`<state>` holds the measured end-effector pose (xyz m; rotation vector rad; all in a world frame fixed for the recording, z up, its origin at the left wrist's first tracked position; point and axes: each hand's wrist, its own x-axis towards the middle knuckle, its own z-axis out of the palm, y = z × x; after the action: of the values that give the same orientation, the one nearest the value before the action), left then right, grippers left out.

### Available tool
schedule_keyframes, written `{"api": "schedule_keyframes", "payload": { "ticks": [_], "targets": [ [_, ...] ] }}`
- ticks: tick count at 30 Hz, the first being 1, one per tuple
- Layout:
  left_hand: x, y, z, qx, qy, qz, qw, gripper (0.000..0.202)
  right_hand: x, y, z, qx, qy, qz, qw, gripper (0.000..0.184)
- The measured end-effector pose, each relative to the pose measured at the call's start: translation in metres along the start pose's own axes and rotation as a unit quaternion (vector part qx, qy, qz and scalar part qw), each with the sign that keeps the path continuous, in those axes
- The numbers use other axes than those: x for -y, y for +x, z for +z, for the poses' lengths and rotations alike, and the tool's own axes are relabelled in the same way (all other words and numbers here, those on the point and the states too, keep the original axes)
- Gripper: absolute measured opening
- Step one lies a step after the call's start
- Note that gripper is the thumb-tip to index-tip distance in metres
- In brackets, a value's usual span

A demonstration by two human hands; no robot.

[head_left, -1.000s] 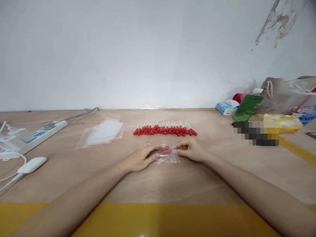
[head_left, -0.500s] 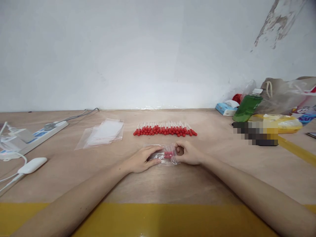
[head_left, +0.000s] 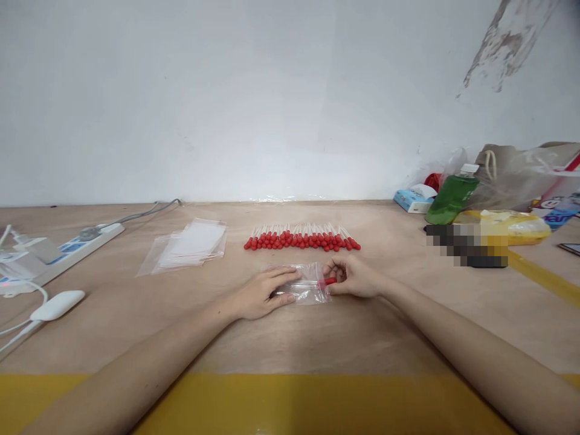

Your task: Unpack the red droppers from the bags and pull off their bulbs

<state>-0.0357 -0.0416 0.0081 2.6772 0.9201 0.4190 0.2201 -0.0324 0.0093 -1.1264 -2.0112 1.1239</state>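
A small clear zip bag lies flat in front of me. On its left part rests my left hand, fingers and thumb spread and pressing it to the table. My right hand is closed at the bag's right end, pinching the red end of a red-tipped stick. The stick's pale shaft runs inside the bag; whether there is more than one stick I cannot tell. Just beyond both hands, a row of red-tipped white sticks lies with the red ends towards me.
Flat clear bags are stacked to the left. Further left are a power strip and a white charger with cables. At the right stand a green bottle, a tissue box and a yellow packet.
My right hand has moved slightly right, and the red end it pinches has come with it, from inside the bag to its right edge. My left hand has stayed in place.
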Motion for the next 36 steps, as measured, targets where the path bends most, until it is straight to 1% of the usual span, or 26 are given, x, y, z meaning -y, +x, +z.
{"api": "schedule_keyframes", "payload": {
  "ticks": [4,7,10,12,14,15,17,18,20,22,23,25,27,29,32,34,36],
  "targets": [
    [0.000,-0.003,0.001,-0.017,0.028,-0.032,0.999,0.046,-0.002,-0.002,-0.014,0.031,0.027,0.039,0.998,0.029],
    [-0.004,-0.008,-0.002,-0.030,0.076,-0.053,0.995,0.045,-0.004,-0.004,-0.024,0.048,0.074,0.063,0.994,0.032],
    [-0.008,-0.011,-0.006,-0.049,0.113,-0.059,0.991,0.041,-0.006,-0.005,-0.037,0.056,0.087,0.079,0.991,0.034],
    [-0.007,-0.010,-0.007,-0.078,0.115,-0.048,0.989,0.037,-0.007,-0.007,-0.047,0.055,0.089,0.074,0.992,0.035],
    [-0.005,-0.008,-0.007,-0.102,0.095,-0.021,0.990,0.034,-0.009,-0.009,-0.058,0.056,0.108,0.073,0.990,0.037],
    [-0.004,-0.006,-0.006,-0.105,0.081,-0.003,0.991,0.033,-0.010,-0.011,-0.065,0.054,0.124,0.077,0.988,0.038],
    [-0.002,-0.002,-0.006,-0.090,0.056,0.040,0.994,0.036,-0.015,-0.015,-0.079,0.040,0.158,0.087,0.983,0.038],
    [-0.001,0.001,-0.006,-0.070,0.051,0.058,0.995,0.040,-0.018,-0.017,-0.085,0.024,0.172,0.088,0.981,0.036],
    [-0.001,0.004,-0.006,-0.006,0.050,0.080,0.996,0.048,-0.025,-0.019,-0.098,-0.028,0.190,0.077,0.978,0.032],
    [-0.001,0.005,-0.007,0.065,0.053,0.078,0.993,0.052,-0.033,-0.019,-0.106,-0.098,0.200,0.054,0.973,0.031],
    [-0.001,0.006,-0.007,0.090,0.053,0.071,0.992,0.052,-0.036,-0.017,-0.108,-0.140,0.200,0.036,0.969,0.032],
    [-0.001,0.005,-0.006,0.107,0.049,0.060,0.991,0.052,-0.041,-0.012,-0.108,-0.231,0.189,-0.013,0.954,0.034],
    [-0.001,0.004,-0.005,0.101,0.041,0.056,0.992,0.054,-0.042,-0.005,-0.103,-0.312,0.157,-0.061,0.935,0.036],
    [-0.001,0.004,-0.004,0.093,0.035,0.058,0.993,0.054,-0.042,0.001,-0.093,-0.366,0.097,-0.086,0.922,0.036],
    [-0.002,0.004,-0.003,0.087,0.037,0.058,0.994,0.054,-0.042,0.007,-0.077,-0.400,-0.053,-0.099,0.909,0.031],
    [-0.003,0.004,-0.003,0.088,0.043,0.056,0.994,0.054,-0.045,0.009,-0.068,-0.398,-0.154,-0.118,0.897,0.025],
    [-0.004,0.004,-0.004,0.093,0.047,0.052,0.993,0.055,-0.050,0.012,-0.063,-0.379,-0.228,-0.139,0.886,0.024]
  ]
}}
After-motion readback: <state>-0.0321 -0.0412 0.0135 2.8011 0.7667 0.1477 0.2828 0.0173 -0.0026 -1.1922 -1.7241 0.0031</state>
